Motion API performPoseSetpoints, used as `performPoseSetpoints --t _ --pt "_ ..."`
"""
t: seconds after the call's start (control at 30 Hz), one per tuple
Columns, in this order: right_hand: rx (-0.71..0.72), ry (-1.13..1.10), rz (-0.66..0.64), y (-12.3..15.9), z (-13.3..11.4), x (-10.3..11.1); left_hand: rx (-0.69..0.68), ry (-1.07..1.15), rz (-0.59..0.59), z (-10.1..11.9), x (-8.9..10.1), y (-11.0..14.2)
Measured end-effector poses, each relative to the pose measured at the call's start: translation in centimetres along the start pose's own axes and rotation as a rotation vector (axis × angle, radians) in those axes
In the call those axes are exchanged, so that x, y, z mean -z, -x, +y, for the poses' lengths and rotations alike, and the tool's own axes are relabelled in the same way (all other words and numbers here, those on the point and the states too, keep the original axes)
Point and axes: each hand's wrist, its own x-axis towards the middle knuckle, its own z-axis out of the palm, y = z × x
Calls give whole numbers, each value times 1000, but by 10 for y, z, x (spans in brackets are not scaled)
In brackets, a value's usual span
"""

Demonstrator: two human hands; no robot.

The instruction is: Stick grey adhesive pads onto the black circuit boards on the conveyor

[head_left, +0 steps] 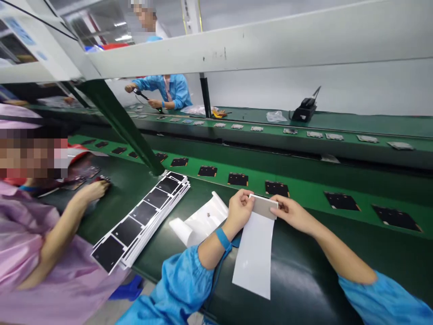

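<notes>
Between my two hands is a white backing sheet (254,253) with a grey-beige panel (264,208) at its top end. My left hand (241,207) pinches the panel's upper left corner, thumb and fingers closed. At the right edge, my right hand (291,213) grips the same piece between thumb and fingers. The white strip hangs down toward me over the dark green table. Left of my wrist lies a curled white film (203,217) with a small brown mark. Farther left is a stack of white sheets with black rectangles (145,212).
Beyond my hands runs a green conveyor (252,181) with several black panels. A second line (277,131) behind carries several small boards. A slanted green post (125,128) and a white beam (237,54) cross the view. At left sits a co-worker in pink (50,262); another in blue (174,90) works behind.
</notes>
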Motion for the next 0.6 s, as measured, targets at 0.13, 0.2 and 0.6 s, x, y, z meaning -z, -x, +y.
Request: performPoseSetpoints --t 0.13,0.2,0.6 --pt "-96 -230 134 27 0 -19 58 105 -140 4 -1 5" --pt "-90 -273 135 31 -8 -26 127 120 -232 9 -1 8" --pt "-38 -345 322 30 0 -32 125 -134 -191 12 3 -2"
